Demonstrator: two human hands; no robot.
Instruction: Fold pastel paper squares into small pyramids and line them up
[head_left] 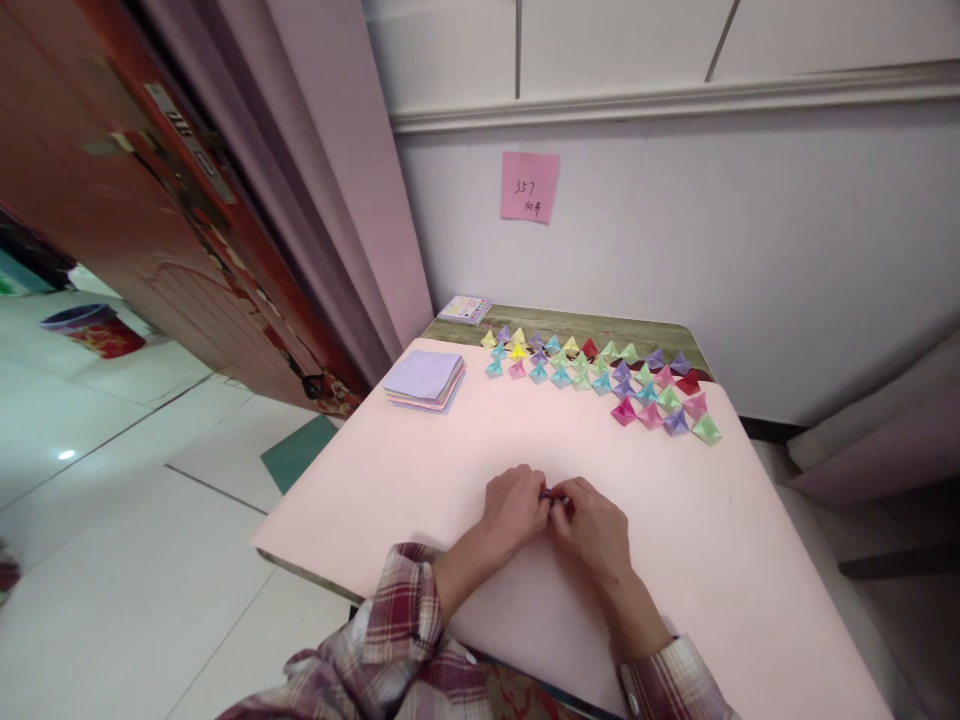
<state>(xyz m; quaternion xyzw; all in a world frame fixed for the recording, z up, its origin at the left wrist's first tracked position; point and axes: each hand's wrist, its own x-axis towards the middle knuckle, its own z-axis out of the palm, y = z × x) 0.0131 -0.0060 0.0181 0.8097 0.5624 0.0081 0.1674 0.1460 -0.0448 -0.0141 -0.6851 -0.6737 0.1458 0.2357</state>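
Observation:
My left hand (513, 508) and my right hand (592, 525) rest together on the pink table cover (390, 480), fingers curled and pinching a small purple folded paper piece (550, 494) between them. Most of the piece is hidden by my fingers. Beyond my hands, several small folded paper shapes (600, 378) in many colours lie in rows across the far part of the table. A stack of square pastel paper sheets (424, 379), lilac on top, lies at the far left.
A small paper pack (465, 309) lies at the table's far left corner against the wall. A pink sticky note (529, 186) hangs on the wall. A red door (150, 220) and curtain (330, 180) stand left; tiled floor (135, 540) lies below.

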